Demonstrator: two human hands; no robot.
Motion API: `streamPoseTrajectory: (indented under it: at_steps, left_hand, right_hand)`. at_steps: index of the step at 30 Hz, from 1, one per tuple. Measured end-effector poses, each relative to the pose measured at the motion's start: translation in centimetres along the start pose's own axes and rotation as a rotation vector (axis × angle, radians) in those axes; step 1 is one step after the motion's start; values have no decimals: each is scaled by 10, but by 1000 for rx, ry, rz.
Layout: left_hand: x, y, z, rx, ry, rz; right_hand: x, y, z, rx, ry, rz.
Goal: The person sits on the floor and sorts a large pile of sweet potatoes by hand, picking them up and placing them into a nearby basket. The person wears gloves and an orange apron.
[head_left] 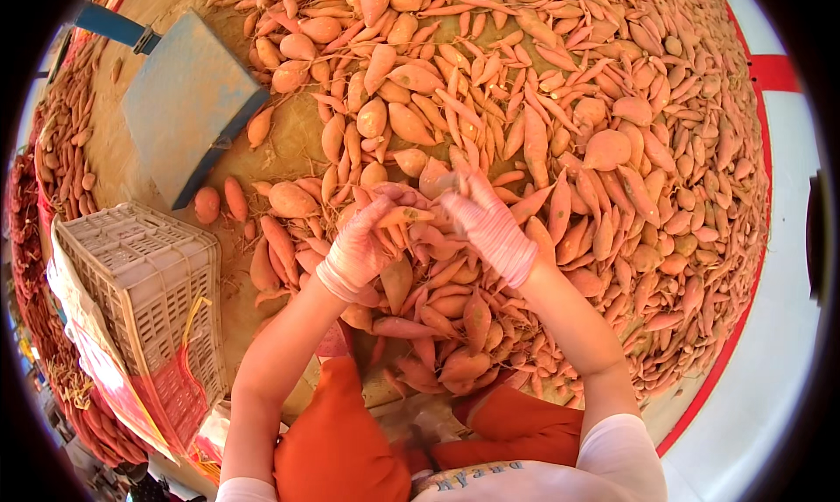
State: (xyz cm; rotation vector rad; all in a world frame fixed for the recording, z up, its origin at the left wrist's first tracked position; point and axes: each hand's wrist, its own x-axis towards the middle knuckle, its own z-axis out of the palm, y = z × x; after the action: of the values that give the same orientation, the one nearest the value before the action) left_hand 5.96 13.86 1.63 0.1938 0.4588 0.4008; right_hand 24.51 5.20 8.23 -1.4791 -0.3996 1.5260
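Note:
My left hand (357, 249), in a pale pinkish knit glove, grips a slender sweet potato (405, 216). Other thin roots sit just below it, and I cannot tell whether they are in the hand too. Opposite it, my right hand (489, 229) wears a matching glove. Its fingertips are blurred, so whether they pinch anything is unclear. Both hands hover over a heap of sweet potatoes (476, 318) lying between and before my legs. Many of them carry fine stringy roots.
At left stand a blue-grey metal plate (190, 101) with a blue post and a slatted plastic crate (170, 285), with a red and white sheet (118, 384) beside it. More sweet potatoes (695, 141) spread to the right, up to a red-edged white wall (784, 193).

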Motion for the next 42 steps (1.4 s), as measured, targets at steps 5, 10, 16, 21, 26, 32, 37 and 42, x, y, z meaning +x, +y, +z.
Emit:
streamPoseTrajectory:
  at_steps: [5, 10, 16, 21, 26, 32, 37, 42]
  left_hand:
    - [-2, -4, -6, -5, 45, -4]
    - [-16, 6, -9, 118, 337, 60]
    - [-29, 31, -17, -46, 427, 118]
    - [-37, 46, -41, -332, 169, 148]
    - [-45, 52, -5, -122, 222, 140]
    - [-43, 36, -20, -129, -12, 49]
    - [-41, 26, 6, -25, 41, 23]
    - [-42, 26, 6, -61, 23, -34]
  right_hand:
    - [5, 27, 30, -956, 90, -490]
    - [-12, 45, 81, -710, 5, -588]
    - [27, 14, -2, -1283, 194, -568]
    - [36, 33, -48, -1675, 91, -540]
    - [-18, 36, -29, -1076, -87, -246]
    - [40, 6, -104, -1586, 638, -520]
    - [79, -6, -166, -1434, 691, -30]
    - [80, 7, -174, -2244, 643, -528]
